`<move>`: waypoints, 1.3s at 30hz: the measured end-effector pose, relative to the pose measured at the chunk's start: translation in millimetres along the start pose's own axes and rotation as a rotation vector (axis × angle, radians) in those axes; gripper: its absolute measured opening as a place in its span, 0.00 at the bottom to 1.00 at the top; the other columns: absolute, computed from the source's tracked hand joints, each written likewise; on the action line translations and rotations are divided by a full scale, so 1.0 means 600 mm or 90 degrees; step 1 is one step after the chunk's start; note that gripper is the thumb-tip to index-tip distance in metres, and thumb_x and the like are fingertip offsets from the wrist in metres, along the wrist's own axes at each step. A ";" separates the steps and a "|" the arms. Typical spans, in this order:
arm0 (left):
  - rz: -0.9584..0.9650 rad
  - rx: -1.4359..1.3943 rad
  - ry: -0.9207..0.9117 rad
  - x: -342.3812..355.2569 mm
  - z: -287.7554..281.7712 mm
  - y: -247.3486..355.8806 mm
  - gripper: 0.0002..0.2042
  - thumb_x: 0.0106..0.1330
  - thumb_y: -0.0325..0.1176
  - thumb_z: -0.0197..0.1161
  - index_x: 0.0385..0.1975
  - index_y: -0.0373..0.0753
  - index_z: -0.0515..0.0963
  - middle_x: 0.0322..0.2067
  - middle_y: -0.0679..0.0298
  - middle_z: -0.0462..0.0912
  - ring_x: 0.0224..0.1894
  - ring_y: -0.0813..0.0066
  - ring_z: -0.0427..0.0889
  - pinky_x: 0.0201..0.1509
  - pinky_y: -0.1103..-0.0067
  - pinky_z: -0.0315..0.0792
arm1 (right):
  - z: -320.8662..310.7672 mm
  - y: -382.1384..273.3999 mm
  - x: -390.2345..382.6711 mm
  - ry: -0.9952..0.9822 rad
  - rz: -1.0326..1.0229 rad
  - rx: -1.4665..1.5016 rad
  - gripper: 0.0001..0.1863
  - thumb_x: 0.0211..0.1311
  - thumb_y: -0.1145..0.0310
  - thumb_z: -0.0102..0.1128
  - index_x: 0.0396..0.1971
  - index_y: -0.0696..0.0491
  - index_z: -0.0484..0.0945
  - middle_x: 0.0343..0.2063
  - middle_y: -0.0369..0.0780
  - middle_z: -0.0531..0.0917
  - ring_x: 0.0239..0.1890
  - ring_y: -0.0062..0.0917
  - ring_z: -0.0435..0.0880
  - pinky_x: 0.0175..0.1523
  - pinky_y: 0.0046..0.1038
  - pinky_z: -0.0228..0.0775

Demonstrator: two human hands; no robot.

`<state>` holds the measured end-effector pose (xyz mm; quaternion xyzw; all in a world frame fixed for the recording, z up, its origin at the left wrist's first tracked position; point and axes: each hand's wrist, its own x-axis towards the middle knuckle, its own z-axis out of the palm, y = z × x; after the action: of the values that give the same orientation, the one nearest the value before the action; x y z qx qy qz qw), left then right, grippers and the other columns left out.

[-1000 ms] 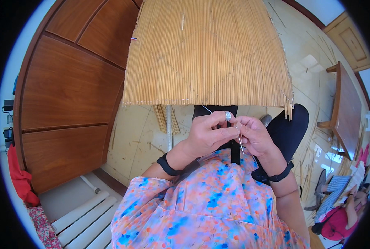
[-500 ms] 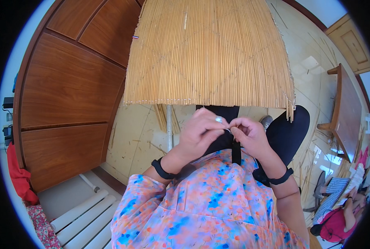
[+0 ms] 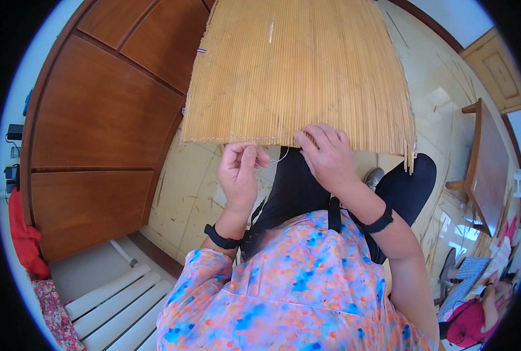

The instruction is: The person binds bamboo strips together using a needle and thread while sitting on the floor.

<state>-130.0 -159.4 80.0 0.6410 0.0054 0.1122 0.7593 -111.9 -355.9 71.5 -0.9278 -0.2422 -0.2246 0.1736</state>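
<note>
A large mat of thin tan stalks, likely reed or straw, stretches in front of me, its stalks running away from me. Light stitches run along the left part of its near edge. Just below that edge, my left hand is closed, thumb and fingertips pinching a fine whitish thread. The thread loops across from there toward the mat's edge beside my right hand. My right hand has its fingers bent over the near edge, gripping the mat; what lies under them is hidden.
A tall brown wooden cabinet stands at the left, with white radiator bars below it. Stalk scraps litter the tiled floor. At the right are a low wooden table and another person in a pink top.
My hands were together below the mat's edge and have parted. The left moved left and up with the thread; the right went up onto the mat's edge.
</note>
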 end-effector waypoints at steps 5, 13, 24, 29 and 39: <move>-0.044 -0.048 -0.021 0.003 -0.010 -0.009 0.06 0.72 0.31 0.54 0.38 0.35 0.73 0.25 0.62 0.79 0.24 0.81 0.76 0.29 0.85 0.71 | 0.001 0.013 0.011 0.019 -0.087 -0.060 0.17 0.50 0.71 0.61 0.43 0.50 0.79 0.41 0.36 0.79 0.47 0.31 0.77 0.45 0.32 0.66; 0.137 0.051 -0.107 0.045 0.001 0.015 0.04 0.71 0.26 0.53 0.39 0.32 0.72 0.24 0.62 0.79 0.24 0.80 0.76 0.31 0.84 0.73 | -0.080 0.027 0.043 0.154 -0.146 -0.151 0.15 0.51 0.69 0.58 0.41 0.51 0.79 0.41 0.35 0.79 0.43 0.28 0.78 0.43 0.31 0.66; 0.331 -0.009 -0.260 0.103 0.140 0.213 0.03 0.69 0.23 0.54 0.37 0.30 0.73 0.21 0.62 0.78 0.23 0.79 0.79 0.29 0.85 0.73 | -0.298 0.080 0.109 0.297 -0.246 -0.237 0.13 0.48 0.72 0.62 0.37 0.52 0.82 0.38 0.37 0.82 0.38 0.29 0.81 0.39 0.30 0.69; 0.406 -0.088 -0.304 0.102 0.172 0.262 0.04 0.70 0.26 0.55 0.37 0.31 0.73 0.22 0.62 0.78 0.23 0.79 0.79 0.29 0.84 0.73 | -0.375 0.045 0.097 0.369 -0.215 -0.267 0.14 0.46 0.75 0.67 0.36 0.54 0.81 0.35 0.38 0.82 0.34 0.29 0.81 0.35 0.28 0.69; 0.461 -0.126 -0.290 0.069 0.255 0.236 0.03 0.66 0.24 0.58 0.32 0.31 0.75 0.29 0.60 0.80 0.28 0.77 0.78 0.32 0.83 0.71 | -0.479 0.058 0.042 0.436 -0.032 -0.275 0.15 0.45 0.78 0.70 0.36 0.59 0.81 0.34 0.43 0.84 0.31 0.35 0.80 0.36 0.30 0.74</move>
<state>-89.7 -279.1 250.6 0.5339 -0.3977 0.2268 0.7109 -169.2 -498.9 317.9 -0.8081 -0.1404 -0.5707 0.0400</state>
